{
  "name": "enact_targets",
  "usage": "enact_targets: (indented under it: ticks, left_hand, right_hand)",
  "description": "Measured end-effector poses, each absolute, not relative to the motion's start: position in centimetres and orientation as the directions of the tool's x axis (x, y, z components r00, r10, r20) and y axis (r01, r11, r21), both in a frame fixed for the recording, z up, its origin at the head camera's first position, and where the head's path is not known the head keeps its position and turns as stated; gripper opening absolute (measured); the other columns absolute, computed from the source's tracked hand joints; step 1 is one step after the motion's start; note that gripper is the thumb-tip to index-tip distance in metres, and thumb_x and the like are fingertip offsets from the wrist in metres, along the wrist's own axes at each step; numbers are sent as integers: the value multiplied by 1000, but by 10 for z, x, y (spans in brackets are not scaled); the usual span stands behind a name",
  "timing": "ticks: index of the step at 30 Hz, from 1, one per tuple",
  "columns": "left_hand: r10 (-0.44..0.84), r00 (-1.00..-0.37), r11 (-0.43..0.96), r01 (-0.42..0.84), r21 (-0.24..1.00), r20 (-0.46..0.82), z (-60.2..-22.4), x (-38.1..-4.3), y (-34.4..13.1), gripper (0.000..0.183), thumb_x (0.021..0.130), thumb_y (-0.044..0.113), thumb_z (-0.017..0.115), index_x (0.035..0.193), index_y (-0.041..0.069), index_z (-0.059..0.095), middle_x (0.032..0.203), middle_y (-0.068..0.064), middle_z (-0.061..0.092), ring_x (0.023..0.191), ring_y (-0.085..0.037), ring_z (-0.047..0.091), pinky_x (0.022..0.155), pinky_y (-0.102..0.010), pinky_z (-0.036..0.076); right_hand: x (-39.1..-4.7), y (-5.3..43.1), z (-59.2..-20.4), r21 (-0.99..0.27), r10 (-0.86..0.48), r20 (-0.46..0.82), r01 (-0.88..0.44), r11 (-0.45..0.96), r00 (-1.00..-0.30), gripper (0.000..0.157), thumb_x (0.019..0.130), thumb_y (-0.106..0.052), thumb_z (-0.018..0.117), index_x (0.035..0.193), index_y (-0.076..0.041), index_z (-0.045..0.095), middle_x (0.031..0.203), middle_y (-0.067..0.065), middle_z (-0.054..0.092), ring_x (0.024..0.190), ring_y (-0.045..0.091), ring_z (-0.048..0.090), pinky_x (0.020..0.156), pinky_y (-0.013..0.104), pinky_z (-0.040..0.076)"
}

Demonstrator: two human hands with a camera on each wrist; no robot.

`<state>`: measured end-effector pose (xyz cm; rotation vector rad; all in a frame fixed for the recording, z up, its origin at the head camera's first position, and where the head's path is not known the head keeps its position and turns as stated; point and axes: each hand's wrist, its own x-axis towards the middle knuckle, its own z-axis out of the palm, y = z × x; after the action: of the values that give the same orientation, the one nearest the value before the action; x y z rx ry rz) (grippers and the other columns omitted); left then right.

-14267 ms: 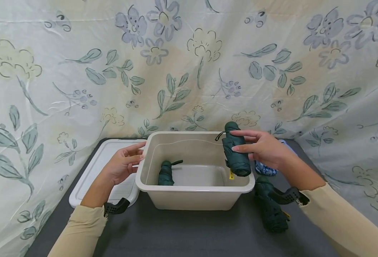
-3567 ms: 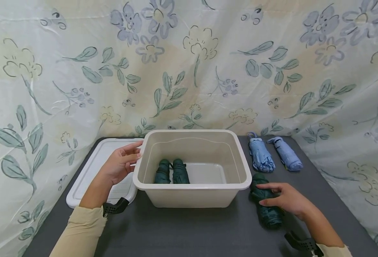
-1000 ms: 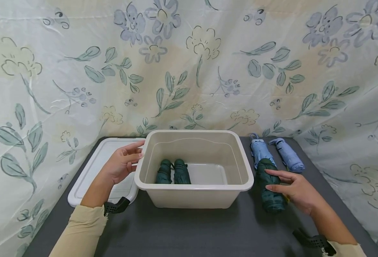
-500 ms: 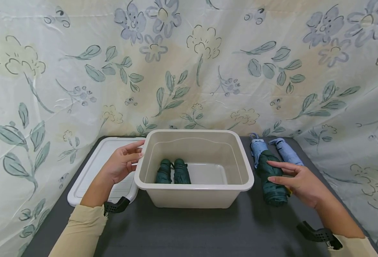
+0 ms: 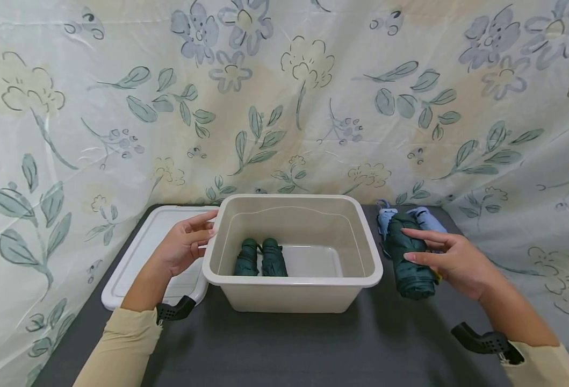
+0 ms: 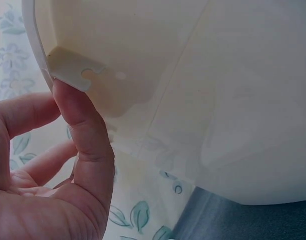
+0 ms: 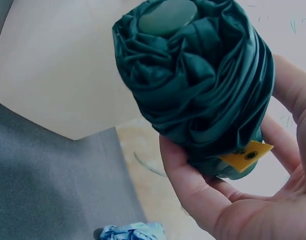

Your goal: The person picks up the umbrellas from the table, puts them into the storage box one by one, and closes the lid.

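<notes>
My right hand (image 5: 458, 260) grips a dark green folded umbrella (image 5: 410, 263) beside the bin, thumb on one side and fingers on the other. Its round end cap (image 7: 167, 17) and a yellow tag (image 7: 247, 156) show in the right wrist view. Two more green umbrellas (image 5: 246, 258) lie side by side in the left part of the beige plastic bin (image 5: 291, 294). At the bin's left side, my left hand (image 5: 182, 250) touches the outer rim with relaxed fingers; its thumb (image 6: 85, 130) presses under the lip in the left wrist view.
Two light blue folded umbrellas (image 5: 426, 217) lie right of the bin, partly hidden behind the held green one. A white lid (image 5: 160, 220) lies flat at the left, partly under my left hand. Floral cloth (image 5: 294, 107) hangs behind the dark table (image 5: 284, 349).
Since earlier, a second green umbrella has come into the bin. Over the last seconds, my right hand has lifted the third from the table, moving it up and away. My left hand stays.
</notes>
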<state>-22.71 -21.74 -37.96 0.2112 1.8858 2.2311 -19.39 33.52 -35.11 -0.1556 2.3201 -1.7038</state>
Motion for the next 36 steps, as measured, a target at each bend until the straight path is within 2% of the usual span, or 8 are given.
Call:
enact_targets:
  ticks: [5,12,14,18,28,31,33,36]
  left_hand:
    - [254,-967,-167,-66,984,-22,-379,-227,-217,62,103,6,58,159,2,33,104,4,71,90,-10,76,78,-28,63]
    - [250,-968,-160,-64,985,-22,-379,-227,-217,62,103,5,57,159,2,31,103,3,70,89,-10,75,78,-28,63]
    - [248,-968,-159,-64,985,-23,-379,-227,-217,62,103,5,57,159,2,32,104,3,70,89,-10,75,78,-28,63]
    - [244,-969,-156,-66,986,-26,-380,-227,-217,61,103,5,58,159,3,33,104,4,70,89,-10,75,79,-29,63]
    - [246,-969,-146,-69,987,-31,-379,-227,-217,64,102,8,61,159,4,33,105,3,70,90,-10,76,79,-28,63]
    - [247,-968,-148,-73,986,-35,-379,-227,-218,65,102,9,61,160,4,32,105,4,71,90,-10,76,79,-28,63]
    - [247,-968,-148,-73,986,-35,-380,-227,-218,65,102,8,61,160,4,31,106,4,71,91,-10,76,79,-29,63]
    - [248,-968,-147,-71,987,-33,-380,-227,-218,65,102,8,61,160,4,31,106,3,70,91,-10,76,79,-29,63]
  right_hand:
    - [-197,335,-345,-958,-262,-130,53,281,-956,63,97,-10,70,155,-20,47,143,7,47,108,12,69,84,37,63]
    - [-200,329,-331,-945,-277,-120,24,325,-953,65,98,-14,69,158,-15,41,168,29,6,118,9,61,89,27,60]
    - [-201,326,-326,-935,-275,-129,25,353,-953,67,99,-16,69,159,-13,38,169,28,4,133,24,55,100,38,57]
    - [-203,319,-320,-915,-277,-141,18,403,-951,72,98,-21,70,160,-9,35,170,25,-2,151,50,23,113,56,40]
    - [-206,301,-309,-932,-294,-137,22,362,-946,74,96,-20,73,159,-7,36,170,23,0,154,49,18,117,61,29]
    - [-207,296,-307,-931,-303,-134,15,364,-943,74,96,-21,74,159,-8,37,170,21,4,154,45,22,116,51,42]
    - [-208,291,-305,-932,-302,-131,13,362,-944,74,95,-21,74,159,-10,38,169,21,11,143,38,41,107,37,52]
    - [-209,285,-303,-937,-308,-122,7,349,-944,73,94,-20,75,158,-10,40,168,19,17,125,22,52,91,21,53]
